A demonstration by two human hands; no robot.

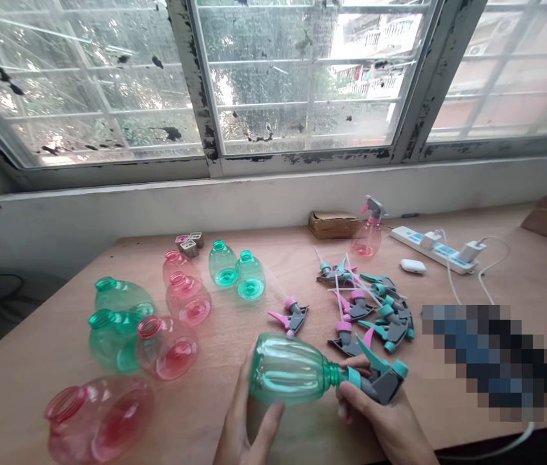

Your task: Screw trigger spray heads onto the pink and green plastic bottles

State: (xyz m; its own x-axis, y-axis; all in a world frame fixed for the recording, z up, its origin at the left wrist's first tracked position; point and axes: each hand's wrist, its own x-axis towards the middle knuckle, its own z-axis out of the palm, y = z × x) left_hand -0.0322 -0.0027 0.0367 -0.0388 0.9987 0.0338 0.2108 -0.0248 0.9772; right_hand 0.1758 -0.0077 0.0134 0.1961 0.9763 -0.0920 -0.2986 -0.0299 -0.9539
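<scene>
A clear green bottle (290, 369) lies sideways above the table's front, its base toward the left. My left hand (248, 420) is wrapped around its base end. My right hand (380, 410) grips a grey and teal spray nozzle (382, 381) by its collar, which is at the bottle's neck; whether the threads are engaged I cannot tell. Just beyond my hands lies a pink and grey spray nozzle (295, 316). A pile of teal and pink nozzles (394, 316) with thin tubes spreads behind my right hand.
Pink bottles (125, 413) and green bottles (123, 297) stand or lie at the left. An assembled pink spray bottle (367, 236) stands at the back beside a cardboard box (334, 225). On the right are a power strip (431, 248), a white case (413, 266) and cables.
</scene>
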